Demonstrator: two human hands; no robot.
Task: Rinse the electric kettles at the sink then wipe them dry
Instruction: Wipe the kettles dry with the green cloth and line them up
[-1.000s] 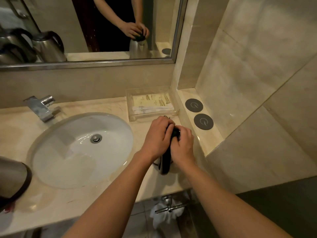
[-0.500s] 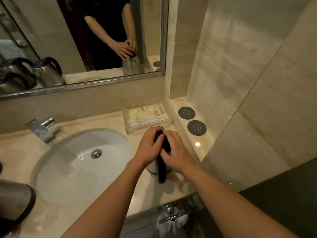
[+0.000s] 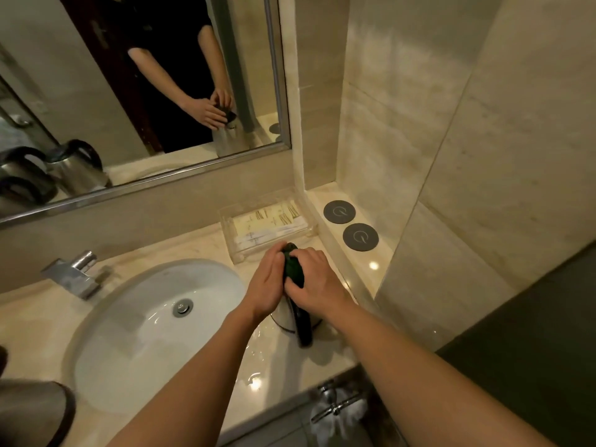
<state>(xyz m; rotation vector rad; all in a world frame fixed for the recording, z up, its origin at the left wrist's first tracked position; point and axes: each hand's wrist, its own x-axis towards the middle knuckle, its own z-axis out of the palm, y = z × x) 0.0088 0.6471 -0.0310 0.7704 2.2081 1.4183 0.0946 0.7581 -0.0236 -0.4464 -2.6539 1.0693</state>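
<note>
A steel electric kettle (image 3: 283,317) with a black handle and black lid stands on the wet counter, right of the sink (image 3: 129,343). My left hand (image 3: 266,282) lies against the left side of the lid with its fingers fairly straight. My right hand (image 3: 314,282) curls over the lid and the top of the handle from the right. Most of the kettle body is hidden under both hands. Another steel kettle (image 3: 29,411) lies at the bottom left edge, partly cut off.
A chrome faucet (image 3: 72,275) stands behind the basin. A clear tray (image 3: 267,225) of packets sits by the wall. Two round dark coasters (image 3: 350,224) lie on the raised ledge at right. The mirror (image 3: 129,91) shows more kettles at left. A towel hangs below the counter.
The view has tilted and moved closer. My left fingers have straightened against the lid, while the right hand stays on the lid; the kettle stays in place.
</note>
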